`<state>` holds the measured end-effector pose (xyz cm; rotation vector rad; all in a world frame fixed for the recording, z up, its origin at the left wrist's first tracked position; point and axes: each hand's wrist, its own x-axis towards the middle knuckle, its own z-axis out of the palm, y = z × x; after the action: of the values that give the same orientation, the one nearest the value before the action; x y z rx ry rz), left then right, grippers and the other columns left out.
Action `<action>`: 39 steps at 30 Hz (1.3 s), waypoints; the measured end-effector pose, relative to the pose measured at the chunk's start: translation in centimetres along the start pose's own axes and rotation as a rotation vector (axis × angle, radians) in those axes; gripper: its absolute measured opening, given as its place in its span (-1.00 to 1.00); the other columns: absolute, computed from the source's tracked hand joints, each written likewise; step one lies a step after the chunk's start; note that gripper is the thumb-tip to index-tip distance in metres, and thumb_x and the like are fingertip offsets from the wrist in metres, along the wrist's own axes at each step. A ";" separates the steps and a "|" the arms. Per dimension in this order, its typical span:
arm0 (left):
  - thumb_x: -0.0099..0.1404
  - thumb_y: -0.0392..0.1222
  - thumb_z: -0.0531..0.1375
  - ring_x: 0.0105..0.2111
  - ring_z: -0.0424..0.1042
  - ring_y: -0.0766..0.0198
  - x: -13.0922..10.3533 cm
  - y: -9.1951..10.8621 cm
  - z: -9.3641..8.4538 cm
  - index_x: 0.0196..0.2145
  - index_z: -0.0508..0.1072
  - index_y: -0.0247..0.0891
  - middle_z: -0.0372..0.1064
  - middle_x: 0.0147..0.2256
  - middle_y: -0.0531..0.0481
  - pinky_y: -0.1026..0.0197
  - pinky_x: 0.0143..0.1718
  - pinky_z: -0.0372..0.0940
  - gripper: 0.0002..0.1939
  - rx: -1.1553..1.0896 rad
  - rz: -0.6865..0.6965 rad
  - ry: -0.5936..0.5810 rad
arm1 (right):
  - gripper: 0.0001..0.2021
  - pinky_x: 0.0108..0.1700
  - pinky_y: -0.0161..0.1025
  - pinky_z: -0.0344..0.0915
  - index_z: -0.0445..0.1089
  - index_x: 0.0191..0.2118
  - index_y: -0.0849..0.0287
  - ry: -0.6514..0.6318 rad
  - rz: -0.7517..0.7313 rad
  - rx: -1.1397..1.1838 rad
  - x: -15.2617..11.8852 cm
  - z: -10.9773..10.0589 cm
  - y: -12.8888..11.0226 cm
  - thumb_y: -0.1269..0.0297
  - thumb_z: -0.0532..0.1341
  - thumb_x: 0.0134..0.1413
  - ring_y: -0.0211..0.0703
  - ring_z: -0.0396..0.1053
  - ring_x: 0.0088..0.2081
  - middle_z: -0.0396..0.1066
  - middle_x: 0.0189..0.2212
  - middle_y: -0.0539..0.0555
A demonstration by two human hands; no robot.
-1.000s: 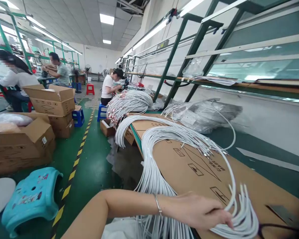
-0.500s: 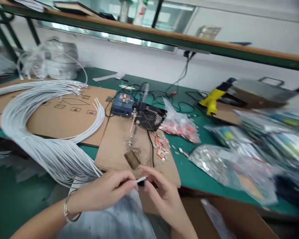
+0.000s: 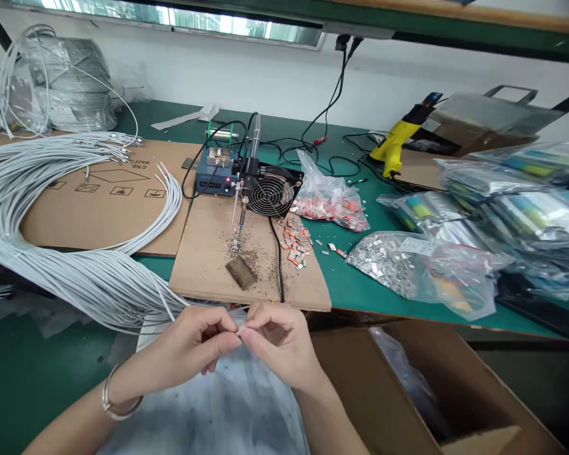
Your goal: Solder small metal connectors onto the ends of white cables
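My left hand (image 3: 201,341) and my right hand (image 3: 277,338) meet fingertip to fingertip over my lap. Both pinch a small pale piece, mostly covered by the fingers; it looks like the end of a white cable. Beside my left hand lies a large bundle of white cables (image 3: 90,278). Beyond the hands, a brown sponge (image 3: 241,272) rests on a cardboard sheet (image 3: 203,265), below a soldering iron in a stand (image 3: 249,174). Small orange and silver connectors (image 3: 296,243) are scattered to the right of it.
A blue soldering station (image 3: 215,174) and a black fan (image 3: 271,194) stand behind. Rightward are a bag of orange parts (image 3: 332,205), a bag of metal parts (image 3: 384,262), a yellow heat gun (image 3: 396,146) and plastic packets (image 3: 540,215). An open carton (image 3: 384,392) sits below the table edge.
The camera view has shifted and sharpened. My right hand has closed in on my left, its fingers now pinched together, and the white piece between the hands shows less.
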<state>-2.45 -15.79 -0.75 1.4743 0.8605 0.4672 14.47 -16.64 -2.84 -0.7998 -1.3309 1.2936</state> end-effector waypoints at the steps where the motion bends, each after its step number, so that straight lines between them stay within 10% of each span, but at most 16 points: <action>1: 0.27 -0.05 0.06 -0.69 0.14 0.47 0.1 -0.3 0.2 -0.46 0.29 -0.30 0.10 -0.68 0.18 0.42 -0.66 0.05 -0.73 -0.062 0.023 0.027 | -0.87 -0.57 -0.34 0.02 0.36 -0.57 0.21 0.048 0.026 0.076 0.1 0.3 0.1 0.40 0.27 -0.08 -0.30 0.10 -0.62 0.23 -0.68 -0.04; 8: 0.22 -0.06 0.14 -0.71 0.25 0.46 -0.3 -0.6 0.3 -0.46 0.34 -0.34 0.20 -0.64 0.12 0.41 -0.65 0.15 -0.74 -0.250 0.113 0.248 | -0.79 -0.65 -0.42 -0.05 0.35 -0.53 0.14 0.332 0.020 0.415 1.6 0.9 0.1 0.20 0.20 0.07 -0.39 -0.12 -0.71 0.01 -0.74 -0.15; 12: 0.19 -0.03 0.16 -0.73 0.26 0.44 -0.5 -0.4 -0.2 -0.50 0.32 -0.33 0.22 -0.67 0.12 0.40 -0.67 0.17 -0.71 -0.313 0.106 0.277 | -0.92 -0.52 -0.34 0.14 0.50 -0.37 0.14 0.137 -0.032 -0.065 1.4 1.0 -0.4 0.40 0.25 0.00 -0.26 0.23 -0.54 0.36 -0.57 0.03; 19: 0.23 -0.06 0.13 -0.68 0.26 0.42 -0.6 -0.4 -0.2 -0.48 0.34 -0.34 0.20 -0.68 0.10 0.39 -0.63 0.16 -0.73 -0.221 0.093 0.236 | -0.82 -0.59 -0.34 0.11 0.53 -0.39 0.14 0.038 -0.113 -0.275 1.4 1.4 -1.6 0.50 0.19 -0.02 -0.24 0.24 -0.59 0.36 -0.63 0.03; 26: 0.24 -0.11 0.14 -0.57 0.26 0.41 0.0 -0.7 0.0 -0.47 0.37 -0.34 0.25 -0.57 0.05 0.36 -0.52 0.15 -0.76 -0.116 0.174 0.287 | -0.78 -0.61 -0.35 0.10 0.54 -0.40 0.13 0.144 -0.134 -0.255 1.0 1.7 -1.1 0.56 0.21 -0.12 -0.27 0.20 -0.64 0.31 -0.69 0.00; 33: 0.20 -0.20 0.18 -0.51 0.21 0.40 0.2 -0.2 -0.9 -0.51 0.41 -0.31 0.29 -0.53 0.05 0.34 -0.47 0.09 -0.83 0.092 0.278 0.272 | -0.78 -0.77 -0.44 -0.19 0.50 -0.53 0.15 -0.120 0.326 0.480 1.4 1.4 1.2 0.09 0.33 -0.14 -0.47 -0.23 -0.81 0.07 -0.83 -0.14; 39: 0.22 -0.16 0.16 -0.52 0.20 0.38 0.2 0.0 -0.5 -0.50 0.35 -0.31 0.25 -0.55 0.06 0.33 -0.49 0.08 -0.80 0.229 0.234 0.453 | -0.86 -0.61 -0.41 0.03 0.48 -0.26 0.14 -0.009 0.154 0.068 1.7 0.6 -0.2 0.34 0.24 0.01 -0.35 0.11 -0.62 0.31 -0.58 -0.02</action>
<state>-2.72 -15.28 -0.72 1.7198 1.1289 0.9271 13.57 -15.18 -2.16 -0.8635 -1.2452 1.4575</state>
